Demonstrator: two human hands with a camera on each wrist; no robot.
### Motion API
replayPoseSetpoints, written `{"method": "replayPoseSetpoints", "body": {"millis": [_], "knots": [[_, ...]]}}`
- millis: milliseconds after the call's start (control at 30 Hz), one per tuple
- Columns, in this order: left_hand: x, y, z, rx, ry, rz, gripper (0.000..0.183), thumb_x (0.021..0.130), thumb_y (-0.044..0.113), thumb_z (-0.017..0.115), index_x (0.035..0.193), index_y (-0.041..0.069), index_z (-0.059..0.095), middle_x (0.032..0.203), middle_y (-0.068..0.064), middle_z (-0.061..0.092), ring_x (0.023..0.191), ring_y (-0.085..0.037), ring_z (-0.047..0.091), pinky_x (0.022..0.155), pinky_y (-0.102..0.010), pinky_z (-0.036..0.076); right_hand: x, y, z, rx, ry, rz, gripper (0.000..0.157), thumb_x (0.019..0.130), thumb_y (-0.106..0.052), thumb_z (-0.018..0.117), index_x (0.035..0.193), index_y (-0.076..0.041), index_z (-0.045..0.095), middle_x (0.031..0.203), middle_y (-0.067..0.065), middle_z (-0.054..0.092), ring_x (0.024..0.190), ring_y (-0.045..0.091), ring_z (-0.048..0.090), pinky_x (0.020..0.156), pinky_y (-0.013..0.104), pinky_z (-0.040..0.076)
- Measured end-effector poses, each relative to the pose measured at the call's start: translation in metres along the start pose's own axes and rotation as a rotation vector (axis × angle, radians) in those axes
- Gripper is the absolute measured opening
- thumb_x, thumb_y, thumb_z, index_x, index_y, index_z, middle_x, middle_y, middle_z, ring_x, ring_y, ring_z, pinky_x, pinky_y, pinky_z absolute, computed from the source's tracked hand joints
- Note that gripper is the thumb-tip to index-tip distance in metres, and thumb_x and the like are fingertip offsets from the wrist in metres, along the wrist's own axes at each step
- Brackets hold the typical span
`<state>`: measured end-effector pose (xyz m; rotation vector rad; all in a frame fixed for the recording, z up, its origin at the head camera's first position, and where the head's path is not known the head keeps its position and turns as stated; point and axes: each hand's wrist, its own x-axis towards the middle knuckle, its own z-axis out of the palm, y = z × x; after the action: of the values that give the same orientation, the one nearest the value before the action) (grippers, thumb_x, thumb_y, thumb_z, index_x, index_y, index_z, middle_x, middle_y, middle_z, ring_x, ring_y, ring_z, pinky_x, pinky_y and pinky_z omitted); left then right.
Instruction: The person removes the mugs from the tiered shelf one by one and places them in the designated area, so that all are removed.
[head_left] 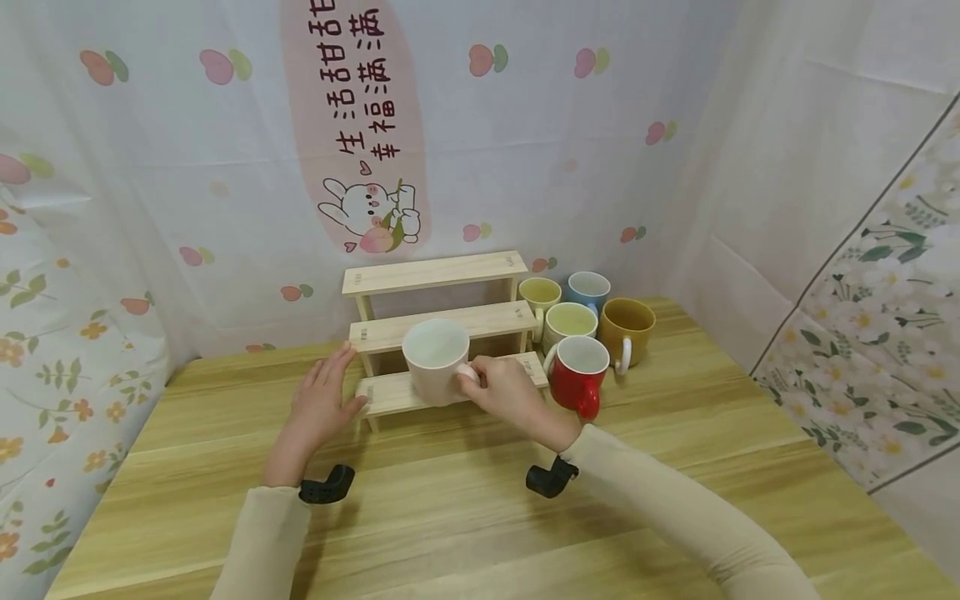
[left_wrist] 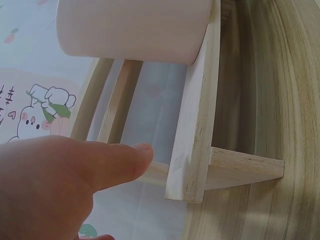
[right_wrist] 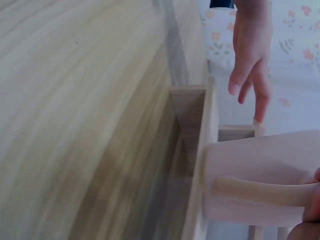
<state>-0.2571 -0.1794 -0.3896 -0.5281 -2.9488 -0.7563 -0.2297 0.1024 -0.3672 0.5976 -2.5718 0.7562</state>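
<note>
A pale pinkish-white mug stands upright at the lowest step of a three-tier wooden rack. My right hand pinches its handle from the right side. In the right wrist view the base of the mug meets the board, and only bits of the fingers show at the handle. My left hand is at the rack's left end, fingers extended, with a fingertip at the end of the middle step. The left wrist view shows its thumb stretched out beside the lowest board.
Right of the rack stand a red mug, a brown mug, a blue mug and two yellow-green mugs, grouped close together. Behind the wooden table hangs a printed curtain.
</note>
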Motion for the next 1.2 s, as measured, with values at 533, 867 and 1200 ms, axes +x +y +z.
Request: {"method": "replayPoseSetpoints", "body": {"millis": [533, 867, 1200], "knots": [[-0.002, 0.004, 0.000, 0.004, 0.020, 0.024, 0.076, 0.090, 0.016, 0.064, 0.150, 0.000, 0.020, 0.158, -0.021, 0.015, 0.139, -0.049, 0.018, 0.111, -0.066, 0.013, -0.022, 0.015, -0.002, 0.078, 0.197, -0.050, 0.012, 0.085, -0.009, 0.070, 0.079, -0.002, 0.063, 0.056, 0.002, 0.051, 0.054, 0.011, 0.044, 0.047, 0.017, 0.036], [-0.005, 0.001, -0.001, 0.023, 0.020, 0.024, 0.076, 0.090, 0.016, 0.064, 0.149, -0.002, 0.020, 0.157, -0.022, 0.015, 0.139, -0.048, 0.019, 0.112, -0.064, 0.013, -0.041, 0.025, -0.026, 0.040, 0.332, -0.035, 0.015, 0.082, -0.007, 0.073, 0.075, -0.002, 0.060, 0.054, 0.000, 0.045, 0.052, 0.006, 0.038, 0.045, 0.015, 0.030], [-0.002, 0.005, 0.000, 0.032, 0.020, 0.042, 0.075, 0.090, 0.017, 0.065, 0.149, -0.001, 0.021, 0.157, -0.022, 0.016, 0.139, -0.047, 0.022, 0.113, -0.062, 0.015, -0.050, 0.052, -0.064, -0.012, 0.528, -0.134, 0.024, 0.077, -0.001, 0.070, 0.064, -0.004, 0.051, 0.049, 0.000, 0.038, 0.048, 0.004, 0.032, 0.043, 0.015, 0.025]]}}
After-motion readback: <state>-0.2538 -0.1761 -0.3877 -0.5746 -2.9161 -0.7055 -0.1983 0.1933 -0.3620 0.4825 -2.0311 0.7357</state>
